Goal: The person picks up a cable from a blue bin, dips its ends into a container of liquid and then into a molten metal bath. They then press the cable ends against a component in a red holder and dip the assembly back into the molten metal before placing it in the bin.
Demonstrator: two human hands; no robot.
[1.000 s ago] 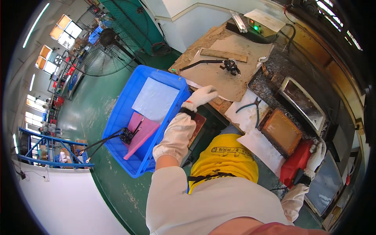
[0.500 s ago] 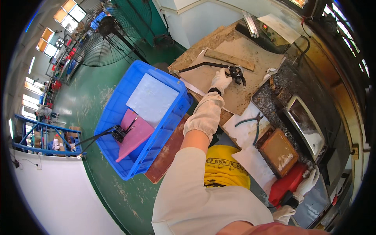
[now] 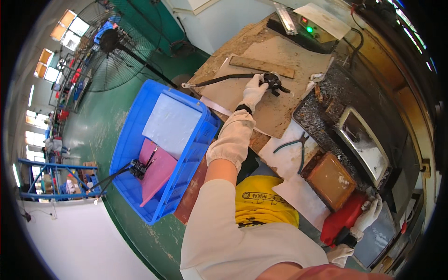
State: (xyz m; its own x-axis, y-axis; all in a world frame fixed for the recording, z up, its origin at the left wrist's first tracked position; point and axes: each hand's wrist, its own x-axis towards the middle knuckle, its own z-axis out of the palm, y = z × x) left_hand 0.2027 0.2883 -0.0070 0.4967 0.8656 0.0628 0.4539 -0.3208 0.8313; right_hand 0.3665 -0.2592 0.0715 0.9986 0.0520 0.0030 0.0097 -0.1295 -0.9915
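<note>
My left hand [image 3: 253, 92], in a white glove, is closed on a black cable [image 3: 224, 79] at the end where it joins a bunched black coil [image 3: 272, 83]. This cable reaches left over the bench edge and ends in a metal lug. My right hand [image 3: 369, 215], also gloved, lies against a red object [image 3: 343, 218] at the lower right. Its fingers are curled, and what they hold is hidden. Beside it sit a shallow brown tray [image 3: 332, 181] with an amber surface and a metal-framed trough [image 3: 366, 145] with a shiny silvery surface.
Pliers [image 3: 302, 148] with dark green handles lie on white paper. A wooden strip [image 3: 262, 66] and a control box [image 3: 317, 29] are farther back. Left of the bench, a blue crate [image 3: 196, 135] holds pink and white sheets and a black cable. A large fan [image 3: 110, 41] stands behind.
The view has shifted, so the bench and crate appear farther left. A green light now shows on the control box. My left hand keeps its hold on the cable; my right hand has barely moved.
</note>
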